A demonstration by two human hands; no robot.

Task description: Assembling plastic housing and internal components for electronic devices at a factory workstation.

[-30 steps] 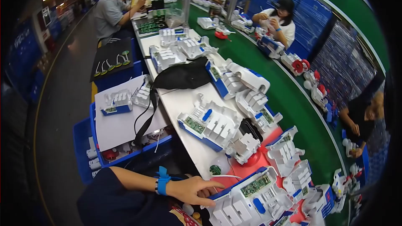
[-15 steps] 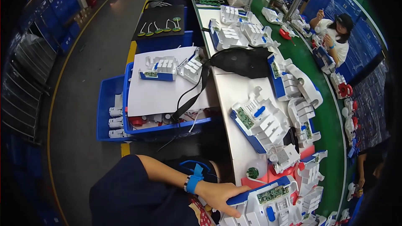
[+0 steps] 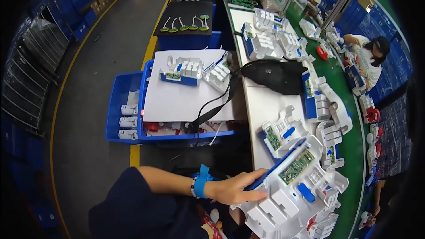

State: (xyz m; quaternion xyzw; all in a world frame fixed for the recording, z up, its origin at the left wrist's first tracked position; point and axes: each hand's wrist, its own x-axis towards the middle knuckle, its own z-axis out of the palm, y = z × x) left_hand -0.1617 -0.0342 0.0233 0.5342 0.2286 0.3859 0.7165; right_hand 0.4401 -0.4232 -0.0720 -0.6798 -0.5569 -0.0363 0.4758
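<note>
My left hand (image 3: 237,189) grips the upper left edge of a white plastic housing half (image 3: 283,203) with a blue side panel. The thumb and fingers are closed over that edge. A green circuit board (image 3: 296,167) and a blue oval piece (image 3: 306,192) sit inside the housing, which is tilted and raised above the bench. Just beyond it lies a similar white housing (image 3: 283,132) with its own board. My right hand does not show; the housing covers much of the lower right area.
Left of the bench, a blue bin (image 3: 146,106) bears a white sheet (image 3: 170,106) with two housing parts. A black pouch (image 3: 274,76) with a strap lies on the bench. More housings line the green conveyor (image 3: 341,150). A co-worker (image 3: 372,57) sits across it.
My left hand has lifted the housing and tilted it, bringing it up over the bench's near end. The view has shifted, so the surroundings sit farther right.
</note>
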